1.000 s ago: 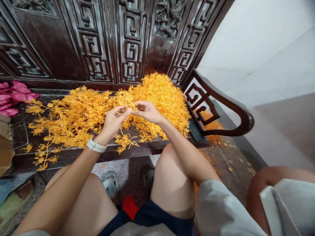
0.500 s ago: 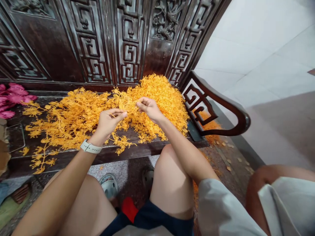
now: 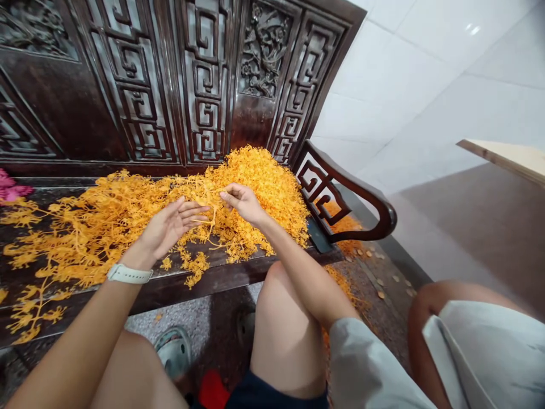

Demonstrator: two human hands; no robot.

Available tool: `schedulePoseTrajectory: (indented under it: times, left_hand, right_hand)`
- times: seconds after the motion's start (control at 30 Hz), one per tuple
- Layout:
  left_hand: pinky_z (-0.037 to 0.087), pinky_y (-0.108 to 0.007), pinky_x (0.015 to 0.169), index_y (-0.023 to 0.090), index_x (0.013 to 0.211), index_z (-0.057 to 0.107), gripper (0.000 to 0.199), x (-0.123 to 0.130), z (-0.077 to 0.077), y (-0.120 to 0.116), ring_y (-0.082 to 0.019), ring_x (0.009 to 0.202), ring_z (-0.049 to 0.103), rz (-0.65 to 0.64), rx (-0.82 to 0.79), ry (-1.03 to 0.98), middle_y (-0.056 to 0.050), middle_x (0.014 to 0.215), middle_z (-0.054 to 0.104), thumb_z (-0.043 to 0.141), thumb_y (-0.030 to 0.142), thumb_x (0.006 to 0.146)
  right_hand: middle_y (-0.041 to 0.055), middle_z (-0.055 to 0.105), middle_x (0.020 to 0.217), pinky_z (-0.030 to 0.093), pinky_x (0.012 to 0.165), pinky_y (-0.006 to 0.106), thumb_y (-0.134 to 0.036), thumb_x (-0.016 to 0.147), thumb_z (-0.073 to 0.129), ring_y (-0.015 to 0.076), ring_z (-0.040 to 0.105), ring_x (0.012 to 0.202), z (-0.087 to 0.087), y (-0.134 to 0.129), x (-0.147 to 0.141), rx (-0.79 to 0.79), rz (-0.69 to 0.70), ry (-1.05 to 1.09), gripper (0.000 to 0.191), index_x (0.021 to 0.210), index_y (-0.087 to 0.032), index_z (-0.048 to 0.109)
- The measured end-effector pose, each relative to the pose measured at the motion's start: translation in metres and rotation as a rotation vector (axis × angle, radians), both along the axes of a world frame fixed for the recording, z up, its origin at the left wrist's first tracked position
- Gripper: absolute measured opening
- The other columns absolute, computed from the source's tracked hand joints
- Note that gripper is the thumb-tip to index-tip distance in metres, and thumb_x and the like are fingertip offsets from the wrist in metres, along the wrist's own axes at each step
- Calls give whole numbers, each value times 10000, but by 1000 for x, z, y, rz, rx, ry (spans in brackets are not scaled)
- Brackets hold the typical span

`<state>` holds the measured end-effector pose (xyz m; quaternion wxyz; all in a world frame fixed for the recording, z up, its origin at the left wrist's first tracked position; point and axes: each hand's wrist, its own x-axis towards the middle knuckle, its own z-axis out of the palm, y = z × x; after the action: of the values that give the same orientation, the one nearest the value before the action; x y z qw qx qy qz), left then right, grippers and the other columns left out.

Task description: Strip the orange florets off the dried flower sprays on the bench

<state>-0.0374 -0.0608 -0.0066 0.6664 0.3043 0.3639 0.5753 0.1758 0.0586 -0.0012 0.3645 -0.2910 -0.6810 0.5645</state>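
Note:
Yellow-orange artificial flower sprays (image 3: 106, 221) are spread over a dark wooden bench seat, with a dense heap (image 3: 268, 187) at its right end. Above them my right hand (image 3: 242, 201) pinches a yellow sprig (image 3: 210, 196) between thumb and fingers. To its left, my left hand (image 3: 170, 224), palm turned up, has its fingers stretched out and thumb apart, beside the sprig's thin stem. A pale watch is on my left wrist. A small loose spray (image 3: 196, 270) lies near the bench's front edge.
The carved bench back (image 3: 208, 96) rises behind, and a curved armrest (image 3: 383, 218) stands at the right. Pink flowers (image 3: 12, 187) lie at the far left. Orange pieces are scattered on the floor. Another person's knee (image 3: 430, 312) is at the lower right.
My left hand has opened from its pinch and moved left and down. My right hand still pinches the sprig. The view has shifted, bringing a wooden board in at the right.

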Motion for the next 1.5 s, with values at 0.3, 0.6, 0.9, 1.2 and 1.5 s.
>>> schedulePoseTrajectory:
  times: [0.3,0.6,0.9,1.2,1.5]
  left_hand:
    - [520,-245,750,154,903,799,434,40,-19,8,-132,775,650,374,118,273,-46,864,757,1016,426,644]
    - [405,-186,534,194,860,666,334,27,-14,7,-107,704,633,321,70,41,-34,924,735,936,356,748]
    - [475,-184,537,129,1039,801,329,33,-6,4,-85,578,545,167,5,11,13,671,573,887,370,832]
    - [327,-212,454,142,870,787,269,35,-2,8,-61,453,366,210,34,30,64,528,407,915,333,731]
    - [131,-284,465,164,629,717,279,1,-5,7,-60,458,277,308,64,366,-18,623,611,913,360,660]
  right_hand:
    - [-36,604,771,491,659,263,-432,906,797,96,577,679,-2,-15,-16,-87,74,-20,298,894,-202,607]
    - [-46,565,756,485,634,266,-314,901,813,82,536,631,-2,-11,-12,-196,153,-3,213,892,-177,650]
    - [-28,569,797,436,615,254,-182,890,737,90,505,654,6,-13,-11,-452,66,133,136,862,-183,604]
    - [-46,485,724,299,567,239,-96,877,639,98,384,619,22,-33,-24,-543,196,193,180,936,-220,523]
    - [-49,435,629,317,609,285,-216,936,725,91,357,579,29,-12,9,-260,203,-54,108,846,-177,680]
